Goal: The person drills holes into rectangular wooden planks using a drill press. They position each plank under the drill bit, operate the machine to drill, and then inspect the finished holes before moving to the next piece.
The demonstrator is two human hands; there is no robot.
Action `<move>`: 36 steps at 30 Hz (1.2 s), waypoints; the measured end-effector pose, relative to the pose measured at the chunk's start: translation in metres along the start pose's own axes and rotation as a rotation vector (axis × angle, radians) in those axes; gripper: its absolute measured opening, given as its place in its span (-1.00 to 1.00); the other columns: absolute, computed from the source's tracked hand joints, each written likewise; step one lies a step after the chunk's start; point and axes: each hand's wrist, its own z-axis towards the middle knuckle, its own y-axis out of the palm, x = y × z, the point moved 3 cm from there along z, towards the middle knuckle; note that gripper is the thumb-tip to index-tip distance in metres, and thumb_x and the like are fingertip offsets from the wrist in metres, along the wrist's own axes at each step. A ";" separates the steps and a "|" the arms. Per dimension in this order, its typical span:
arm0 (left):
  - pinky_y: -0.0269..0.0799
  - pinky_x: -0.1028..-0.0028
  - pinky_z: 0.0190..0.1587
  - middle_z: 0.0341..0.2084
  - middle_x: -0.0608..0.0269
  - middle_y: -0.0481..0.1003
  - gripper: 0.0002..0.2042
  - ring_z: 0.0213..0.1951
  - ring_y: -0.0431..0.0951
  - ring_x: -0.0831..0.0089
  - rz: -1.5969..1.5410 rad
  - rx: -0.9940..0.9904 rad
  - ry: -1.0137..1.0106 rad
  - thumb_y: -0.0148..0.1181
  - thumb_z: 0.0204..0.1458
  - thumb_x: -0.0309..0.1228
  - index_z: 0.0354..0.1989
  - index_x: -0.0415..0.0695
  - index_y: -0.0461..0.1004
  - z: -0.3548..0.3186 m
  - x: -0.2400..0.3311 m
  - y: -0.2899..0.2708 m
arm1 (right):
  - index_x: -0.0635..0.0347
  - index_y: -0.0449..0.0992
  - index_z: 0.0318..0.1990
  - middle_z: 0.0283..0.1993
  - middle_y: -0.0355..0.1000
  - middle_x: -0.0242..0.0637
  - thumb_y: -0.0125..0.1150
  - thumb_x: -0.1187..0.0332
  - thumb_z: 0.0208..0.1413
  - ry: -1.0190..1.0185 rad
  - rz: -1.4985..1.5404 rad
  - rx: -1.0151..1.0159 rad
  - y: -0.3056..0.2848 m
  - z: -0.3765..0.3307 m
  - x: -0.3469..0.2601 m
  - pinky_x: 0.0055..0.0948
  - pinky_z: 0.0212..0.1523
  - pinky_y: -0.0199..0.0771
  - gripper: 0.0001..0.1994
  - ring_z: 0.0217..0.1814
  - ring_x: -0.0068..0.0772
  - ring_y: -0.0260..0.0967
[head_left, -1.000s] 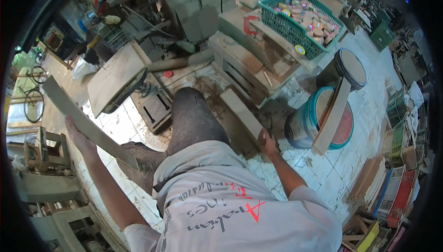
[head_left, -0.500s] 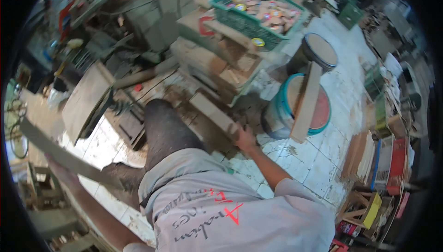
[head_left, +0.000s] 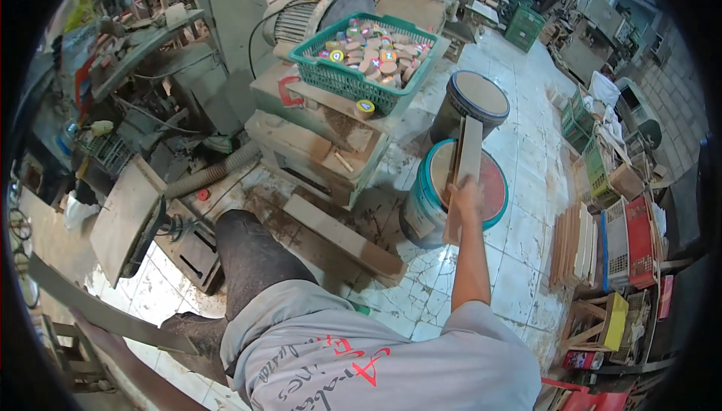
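Observation:
My left hand (head_left: pixel 96 330), partly hidden and closed, holds a long wooden board (head_left: pixel 113 309) slanting at the lower left. My right hand (head_left: pixel 466 194) is closed around the near part of a narrow wooden plank (head_left: pixel 470 148). This plank lies across the round lid (head_left: pixel 492 189) of a teal-rimmed bucket (head_left: pixel 421 204), its far end over the edge of a dark drum (head_left: pixel 477 95) behind. A thick wooden beam (head_left: pixel 342 234) rests on the tiled floor between my right knee and the bucket.
A green basket (head_left: pixel 353 84) full of round wooden discs stands on a dusty machine (head_left: pixel 301 136) with a motor. A tilted machine table (head_left: pixel 124 219) is at left. Stacked boards (head_left: pixel 575 245), crates (head_left: pixel 628 242) and a wooden frame (head_left: pixel 590 321) line the right side.
My right hand has left the beam, which now lies on the floor, and moved right onto the plank on the bucket. My left hand still holds its board. The view has shifted.

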 end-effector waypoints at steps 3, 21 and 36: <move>0.12 0.31 0.34 0.32 0.09 0.22 -0.37 0.33 0.21 0.30 -0.015 -0.004 0.010 -0.20 0.34 0.03 0.39 -0.21 0.11 -0.003 0.004 -0.004 | 0.17 0.43 0.13 0.07 0.46 0.09 0.45 0.07 -0.13 0.027 0.181 -0.044 0.010 0.008 0.014 -0.02 0.15 0.39 -0.34 0.18 0.11 0.38; 0.31 0.14 0.22 0.22 -0.02 0.29 -0.27 0.23 0.32 0.12 0.231 -0.116 0.249 -0.39 0.29 0.20 0.41 -0.14 -0.01 0.029 -0.027 -0.118 | 0.25 -0.03 0.43 0.38 0.12 0.06 0.03 -0.08 0.20 -0.320 2.423 -1.119 -0.104 -0.044 -0.098 -0.12 -0.03 0.48 -0.20 0.07 -0.02 0.33; 0.51 -0.05 -0.08 -0.10 0.01 0.48 -0.15 -0.13 0.54 0.08 -0.411 0.018 0.182 -0.32 0.06 0.47 0.18 -0.07 0.30 -0.033 0.021 -0.022 | 0.29 0.12 0.32 0.21 0.28 0.08 0.20 -0.15 0.11 -0.765 1.774 -1.315 -0.076 -0.205 -0.284 -0.44 -0.20 0.38 -0.19 -0.17 -0.34 0.35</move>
